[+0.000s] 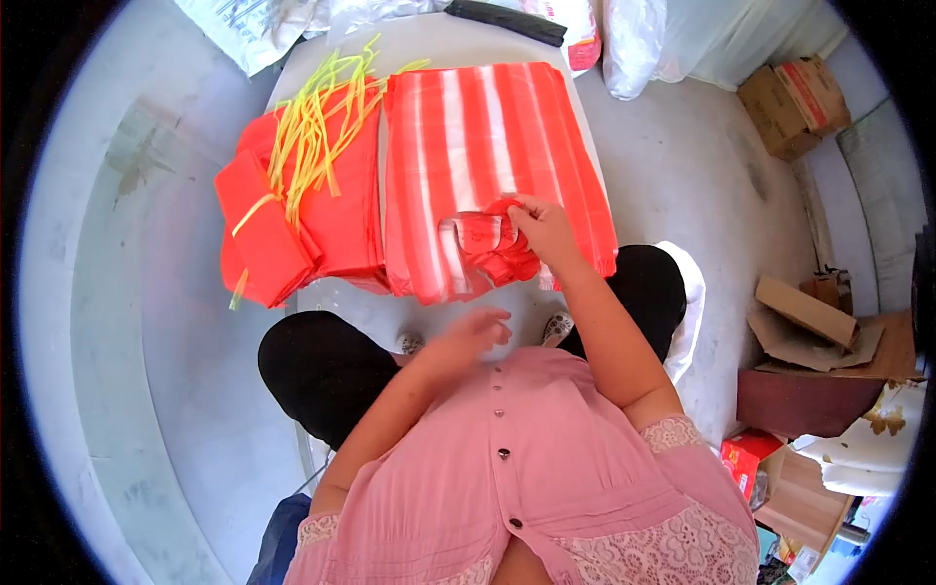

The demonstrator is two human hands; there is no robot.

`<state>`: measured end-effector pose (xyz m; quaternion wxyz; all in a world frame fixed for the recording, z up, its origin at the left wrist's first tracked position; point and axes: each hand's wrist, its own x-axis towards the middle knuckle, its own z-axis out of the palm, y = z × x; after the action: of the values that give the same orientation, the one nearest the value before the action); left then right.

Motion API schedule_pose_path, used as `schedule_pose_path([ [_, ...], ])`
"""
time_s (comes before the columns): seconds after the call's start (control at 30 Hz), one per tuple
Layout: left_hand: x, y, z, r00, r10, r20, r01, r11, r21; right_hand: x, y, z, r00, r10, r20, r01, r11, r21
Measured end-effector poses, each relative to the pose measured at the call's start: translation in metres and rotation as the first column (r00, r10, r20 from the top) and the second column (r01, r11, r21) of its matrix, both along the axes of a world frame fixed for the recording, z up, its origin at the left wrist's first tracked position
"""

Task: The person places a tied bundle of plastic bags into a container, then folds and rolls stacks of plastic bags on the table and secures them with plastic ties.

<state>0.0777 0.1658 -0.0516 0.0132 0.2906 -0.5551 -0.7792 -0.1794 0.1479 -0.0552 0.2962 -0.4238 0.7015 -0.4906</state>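
Note:
A stack of red-and-white striped plastic sheets or bags lies flat on the table. My right hand pinches a crumpled red-and-white piece at the stack's near edge. Short of that edge, in front of my body, my left hand is raised with nothing visible in it; it is blurred and its fingers look partly spread. Left of the striped stack is a pile of plain red bags, with a bundle of yellow-green ties on top. A folded red bundle with a yellow tie round it rests at the pile's left.
A black rolled item lies at the table's far edge, near clear plastic bags. Cardboard boxes stand at the far right and at the right. A red box sits at the lower right.

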Motion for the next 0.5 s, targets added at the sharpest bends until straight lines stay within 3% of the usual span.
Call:
schedule_pose_path([
  [0.1, -0.004, -0.022, 0.022, 0.984, 0.146, -0.107, -0.155, 0.984, -0.085, 0.002, 0.0, 0.015, 0.999, 0.019, 0.04, -0.019, 1.0, -0.01],
  [0.17, -0.004, -0.041, 0.041, 0.933, 0.348, -0.091, -0.357, 0.929, -0.103, 0.006, 0.0, 0.019, 1.0, 0.027, 0.013, -0.026, 0.998, -0.051],
  [0.3, 0.0, -0.084, 0.043, 0.654, 0.724, -0.217, -0.756, 0.622, -0.202, 0.004, -0.004, 0.015, 0.997, -0.019, 0.074, 0.02, 1.0, -0.018],
  [0.4, -0.002, -0.113, 0.035, 0.575, 0.772, -0.269, -0.814, 0.574, -0.091, 0.002, -0.007, 0.014, 0.967, -0.072, 0.246, 0.082, 0.996, -0.031],
  [0.43, -0.007, -0.114, 0.049, 0.567, 0.779, -0.268, -0.806, 0.592, 0.016, 0.007, -0.004, 0.024, 0.943, -0.084, 0.321, 0.105, 0.993, -0.049],
  [0.5, -0.013, -0.126, 0.045, 0.572, 0.794, -0.207, -0.8, 0.595, 0.073, 0.008, -0.001, 0.032, 0.917, -0.085, 0.39, 0.107, 0.994, -0.035],
])
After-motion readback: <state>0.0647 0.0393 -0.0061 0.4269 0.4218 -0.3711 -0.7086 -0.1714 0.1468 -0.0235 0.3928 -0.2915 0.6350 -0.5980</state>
